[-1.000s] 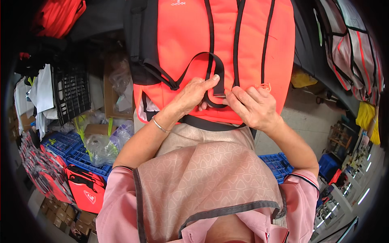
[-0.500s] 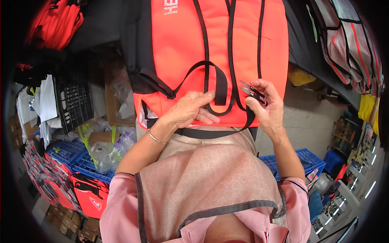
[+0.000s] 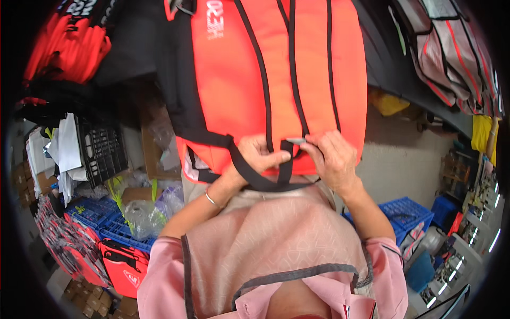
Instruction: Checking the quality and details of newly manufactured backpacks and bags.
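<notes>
A bright orange backpack (image 3: 297, 69) with black trim and black straps lies in front of me, its lower edge toward my body. My left hand (image 3: 258, 155) pinches a black strap (image 3: 285, 162) near the bag's bottom edge; a loop of that strap hangs below it. My right hand (image 3: 332, 157) holds a small pair of metal snips (image 3: 296, 141) with its tip at the top of the same strap, touching the bag. I wear a beige apron (image 3: 271, 239) over a pink shirt, and a thin bracelet is on my left wrist.
Blue plastic crates (image 3: 101, 226) with clear bags sit at lower left, beside red bags (image 3: 122, 263). A black crate (image 3: 101, 151) and papers stand further left. More blue crates (image 3: 406, 212) are at the right. Grey and red bags (image 3: 451, 48) hang at upper right.
The bag has shifted down toward me. My right hand has come left and down with the snips onto the strap. My left hand has closed on the strap.
</notes>
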{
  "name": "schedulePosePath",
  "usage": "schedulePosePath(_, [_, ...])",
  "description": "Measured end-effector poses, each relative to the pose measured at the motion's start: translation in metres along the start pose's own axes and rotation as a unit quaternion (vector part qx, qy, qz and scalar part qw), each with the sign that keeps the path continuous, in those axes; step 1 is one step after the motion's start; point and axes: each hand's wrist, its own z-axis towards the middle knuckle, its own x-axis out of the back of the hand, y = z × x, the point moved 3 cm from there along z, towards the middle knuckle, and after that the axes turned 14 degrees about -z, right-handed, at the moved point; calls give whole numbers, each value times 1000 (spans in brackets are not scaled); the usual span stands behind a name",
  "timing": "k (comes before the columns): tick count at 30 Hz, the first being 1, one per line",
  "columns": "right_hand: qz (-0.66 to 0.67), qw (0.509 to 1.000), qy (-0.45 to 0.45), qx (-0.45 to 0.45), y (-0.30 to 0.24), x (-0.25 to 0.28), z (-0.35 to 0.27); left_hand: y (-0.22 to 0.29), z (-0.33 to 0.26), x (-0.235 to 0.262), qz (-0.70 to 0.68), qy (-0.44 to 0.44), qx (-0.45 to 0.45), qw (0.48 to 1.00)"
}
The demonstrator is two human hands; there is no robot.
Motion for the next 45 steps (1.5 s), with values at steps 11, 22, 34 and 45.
schedulePosePath(11, [271, 924, 14, -270, 74, 9, 14, 102, -77, -12, 572, -230, 203, 761])
schedulePosePath(22, [253, 919, -50, -298, 96, -46, 86, 153, 66, 17, 370, 134, -199, 898])
schedulePosePath(34, [335, 896, -75, -280, 110, 7, 99, 154, 50, 29, 361, 138, -273, 881])
schedulePosePath(45, [-54, 966, -171, -186, 78, 4, 64, 113, 21, 29, 625, 121, -306, 708])
